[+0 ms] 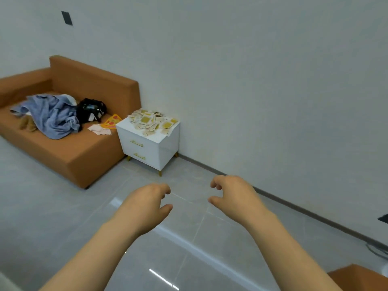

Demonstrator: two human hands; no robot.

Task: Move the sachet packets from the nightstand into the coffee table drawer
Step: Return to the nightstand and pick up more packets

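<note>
Reaching forward over the glossy grey tiled floor [63,217], both bare forearms stretch out from the 6 o'clock edge of the view with nothing in either hand. The left hand [147,203] is palm-down, its fingers [165,189] loosely curled and the thumb apart from them, touching nothing. The right hand [231,196] mirrors it at 3 o'clock of the left, its fingers [216,182] likewise bent in a slack hook, the thumb held clear below them, gripping nothing. A gap of bare floor shows between the two hands.

The task's pile of small beige and yellow sachet packets [154,122] lies well apart from the fingers, at about 12 o'clock from the left hand and 10 o'clock from the right hand. The packets lie scattered and overlapping across the top of a white two-drawer nightstand with gold bar handles and gold legs [151,148], and a few hang over its near edge. Any print on the packets is too small to read.

The nightstand stands against the pale grey wall [252,70]. Just beside it at 9 o'clock is an orange-brown upholstered sofa [84,160]. On the sofa seat lie a crumpled blue cloth [52,116], a shiny black object [90,110] whose kind I cannot tell, a yellow pizza-slice-shaped item [111,121] and a pale flat sheet [99,129]. A dark rectangular wall plate [66,17] sits high at 10 o'clock of the view. An orange-brown furniture corner [357,278] shows at 5 o'clock.
</note>
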